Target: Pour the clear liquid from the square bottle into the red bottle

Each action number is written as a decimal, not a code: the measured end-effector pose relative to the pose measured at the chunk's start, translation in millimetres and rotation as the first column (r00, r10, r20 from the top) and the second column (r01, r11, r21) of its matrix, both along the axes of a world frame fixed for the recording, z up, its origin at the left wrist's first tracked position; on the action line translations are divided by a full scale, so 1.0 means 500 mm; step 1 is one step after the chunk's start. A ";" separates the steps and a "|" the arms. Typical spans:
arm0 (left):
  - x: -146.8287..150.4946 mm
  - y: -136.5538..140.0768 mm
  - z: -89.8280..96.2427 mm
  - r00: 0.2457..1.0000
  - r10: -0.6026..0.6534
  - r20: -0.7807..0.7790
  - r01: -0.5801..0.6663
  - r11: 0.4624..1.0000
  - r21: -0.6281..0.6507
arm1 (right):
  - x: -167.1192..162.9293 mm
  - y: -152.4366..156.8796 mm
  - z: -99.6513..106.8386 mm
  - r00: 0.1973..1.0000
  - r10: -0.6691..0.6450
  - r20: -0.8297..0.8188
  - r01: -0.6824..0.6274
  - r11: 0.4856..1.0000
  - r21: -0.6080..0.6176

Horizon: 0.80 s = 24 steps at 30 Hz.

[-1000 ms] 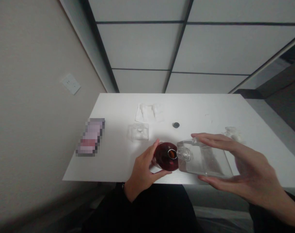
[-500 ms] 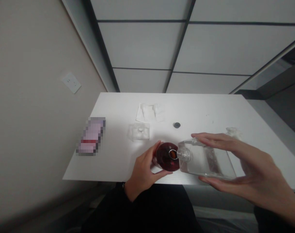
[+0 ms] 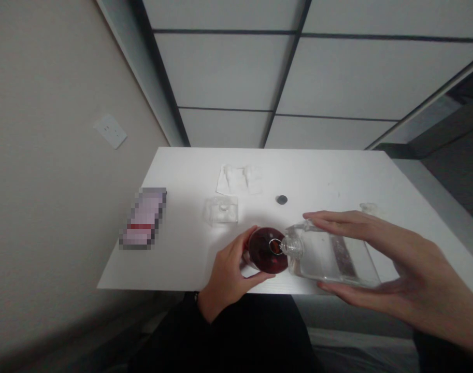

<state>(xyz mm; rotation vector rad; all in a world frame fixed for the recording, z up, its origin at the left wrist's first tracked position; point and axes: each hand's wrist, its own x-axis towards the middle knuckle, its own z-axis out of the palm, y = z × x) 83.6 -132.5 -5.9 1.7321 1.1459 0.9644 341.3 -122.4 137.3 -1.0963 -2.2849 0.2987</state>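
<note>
My left hand (image 3: 230,269) wraps round a dark red-brown, round-shouldered bottle (image 3: 262,254) near the table's front edge. Its circular open mouth faces up towards me. In my right hand (image 3: 407,269) is a clear, flat-sided bottle (image 3: 321,256), gripped along its two sides and tilted almost level. The ridged neck of the clear bottle is at the mouth of the red-brown one. A brownish patch shows through the clear bottle's side. Whether liquid is flowing between them I cannot tell.
On the white table (image 3: 182,259) lie a small dark round cap (image 3: 282,199), a clear square container (image 3: 225,211) and a white sheet (image 3: 238,180) with pale pieces on it. A blurred pink item (image 3: 145,216) lies at the left. Clear crumpled material (image 3: 369,208) is behind my right hand.
The clear bottle's neck has moved slightly left, further over the red-brown bottle's mouth. The whole view has shifted a little. Both hands keep their grips.
</note>
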 end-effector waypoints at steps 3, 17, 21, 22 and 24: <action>-0.001 0.001 -0.002 1.000 -0.006 0.003 0.006 1.000 0.020 | 0.000 0.003 0.004 1.000 0.004 -0.003 -0.004 1.000 -0.001; 0.001 0.003 0.005 1.000 -0.007 0.010 0.007 1.000 0.015 | -0.003 0.009 0.013 0.999 0.042 0.022 -0.042 0.999 -0.001; 0.000 0.003 0.003 1.000 -0.004 -0.001 0.004 1.000 0.025 | -0.003 0.010 0.015 0.998 0.050 0.037 -0.050 0.999 0.006; 0.000 0.003 0.002 1.000 -0.003 -0.001 0.003 1.000 0.022 | -0.003 0.010 0.015 0.998 0.050 0.038 -0.050 0.999 0.003; 0.000 0.003 0.001 1.000 -0.004 0.004 0.004 1.000 0.009 | -0.003 0.009 0.017 0.998 0.049 0.038 -0.049 0.999 -0.003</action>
